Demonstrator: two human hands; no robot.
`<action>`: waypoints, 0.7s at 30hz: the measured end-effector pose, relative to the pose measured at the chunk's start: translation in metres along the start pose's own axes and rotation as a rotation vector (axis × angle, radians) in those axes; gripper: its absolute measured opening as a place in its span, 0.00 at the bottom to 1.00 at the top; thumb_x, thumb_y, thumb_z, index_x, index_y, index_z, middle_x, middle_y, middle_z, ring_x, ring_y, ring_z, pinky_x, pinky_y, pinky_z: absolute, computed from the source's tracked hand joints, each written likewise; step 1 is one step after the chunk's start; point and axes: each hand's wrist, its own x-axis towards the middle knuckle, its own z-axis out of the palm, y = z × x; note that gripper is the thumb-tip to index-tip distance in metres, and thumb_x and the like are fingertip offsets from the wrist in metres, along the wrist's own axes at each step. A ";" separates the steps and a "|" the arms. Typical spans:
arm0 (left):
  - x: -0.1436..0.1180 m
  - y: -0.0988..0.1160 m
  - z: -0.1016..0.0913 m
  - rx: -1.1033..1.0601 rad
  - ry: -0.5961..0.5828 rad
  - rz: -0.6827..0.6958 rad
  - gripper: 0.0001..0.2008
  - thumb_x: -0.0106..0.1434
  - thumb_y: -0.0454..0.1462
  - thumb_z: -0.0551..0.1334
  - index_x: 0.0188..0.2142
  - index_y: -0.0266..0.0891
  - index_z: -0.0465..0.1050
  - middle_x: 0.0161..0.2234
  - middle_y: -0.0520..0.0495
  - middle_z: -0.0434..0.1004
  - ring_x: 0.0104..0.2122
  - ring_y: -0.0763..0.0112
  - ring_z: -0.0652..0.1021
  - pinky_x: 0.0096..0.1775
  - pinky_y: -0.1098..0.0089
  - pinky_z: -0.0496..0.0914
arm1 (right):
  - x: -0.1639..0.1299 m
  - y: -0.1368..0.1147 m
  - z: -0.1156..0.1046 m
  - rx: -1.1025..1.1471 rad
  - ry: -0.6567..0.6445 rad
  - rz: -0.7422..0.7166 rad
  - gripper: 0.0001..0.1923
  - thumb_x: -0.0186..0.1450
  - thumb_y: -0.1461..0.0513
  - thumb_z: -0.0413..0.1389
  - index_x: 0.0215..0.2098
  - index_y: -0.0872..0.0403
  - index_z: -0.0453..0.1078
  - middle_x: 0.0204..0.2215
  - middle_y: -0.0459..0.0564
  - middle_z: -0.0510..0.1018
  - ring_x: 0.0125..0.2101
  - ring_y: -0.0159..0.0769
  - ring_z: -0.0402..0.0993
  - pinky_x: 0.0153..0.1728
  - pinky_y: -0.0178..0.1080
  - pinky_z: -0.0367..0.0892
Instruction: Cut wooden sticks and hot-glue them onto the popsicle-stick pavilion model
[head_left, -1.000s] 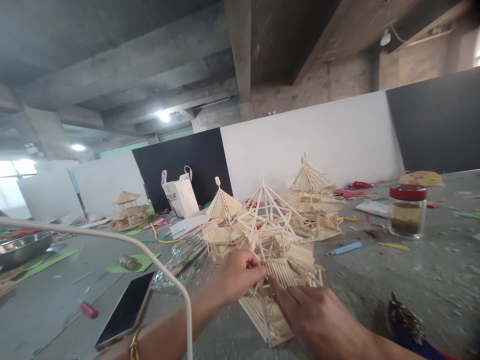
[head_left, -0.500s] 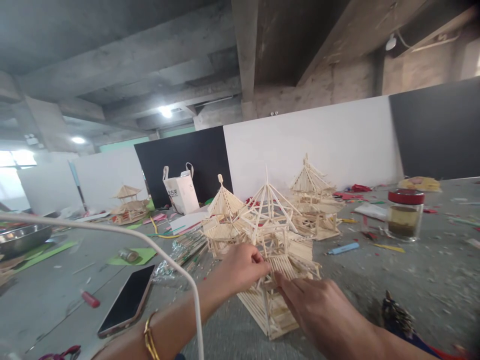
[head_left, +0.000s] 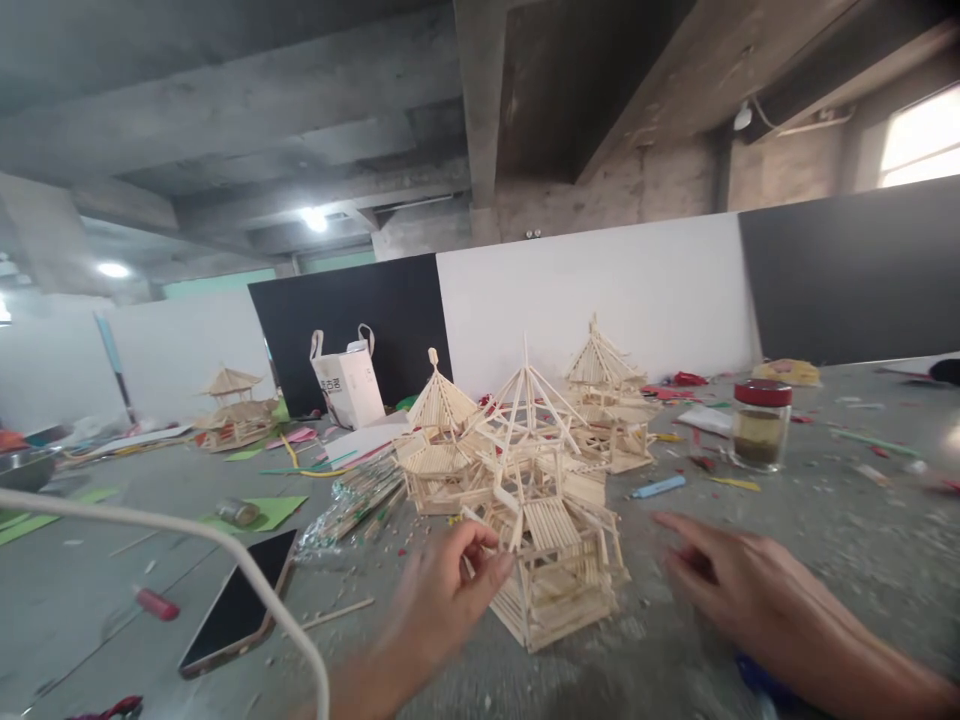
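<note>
A half-built pavilion model (head_left: 551, 525) of thin pale wooden sticks stands in front of me, its upper roof a bare frame of slanting sticks. My left hand (head_left: 457, 585) is at its near left corner, fingers curled and thumb against the lower eave; the hand is slightly blurred. To the right of the model, my right hand (head_left: 739, 590) hovers over the tabletop, thumb and fingers apart and nothing in it. Close behind stand two more stick pavilions, one at the left (head_left: 439, 430) and one at the right (head_left: 600, 375), both with fuller roofs.
A phone (head_left: 244, 600) and a white cable (head_left: 247, 560) lie at the left. Wrapped sticks (head_left: 356, 500) lie beside the models. At the right are a red-lidded jar (head_left: 761, 425) and a light blue tube (head_left: 658, 487). A white bag (head_left: 351, 385) stands behind. Scraps litter the grey table (head_left: 847, 520).
My right hand has left the model's lower roof and moved right, its fingers spreading. My left hand has drawn back slightly toward the near left corner. The view has turned a little right.
</note>
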 end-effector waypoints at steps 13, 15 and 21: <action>-0.010 -0.022 0.006 -0.268 -0.068 0.005 0.17 0.56 0.44 0.55 0.43 0.39 0.62 0.37 0.48 0.71 0.21 0.76 0.74 0.16 0.78 0.64 | -0.007 -0.048 0.038 0.827 -0.506 0.219 0.16 0.54 0.64 0.45 0.39 0.60 0.63 0.16 0.41 0.70 0.11 0.26 0.65 0.10 0.27 0.59; -0.011 -0.028 0.002 -0.291 -0.060 -0.004 0.17 0.56 0.44 0.55 0.42 0.38 0.62 0.38 0.47 0.70 0.21 0.75 0.75 0.15 0.77 0.64 | -0.010 -0.060 0.039 0.860 -0.543 0.213 0.14 0.54 0.63 0.45 0.37 0.60 0.63 0.16 0.41 0.70 0.11 0.26 0.65 0.10 0.28 0.60; -0.036 -0.040 -0.016 0.068 0.238 0.079 0.15 0.60 0.42 0.51 0.45 0.39 0.62 0.32 0.48 0.72 0.25 0.72 0.74 0.28 0.71 0.68 | -0.027 -0.082 0.047 0.855 -0.565 0.202 0.16 0.57 0.62 0.45 0.43 0.60 0.60 0.18 0.41 0.71 0.11 0.25 0.65 0.10 0.26 0.57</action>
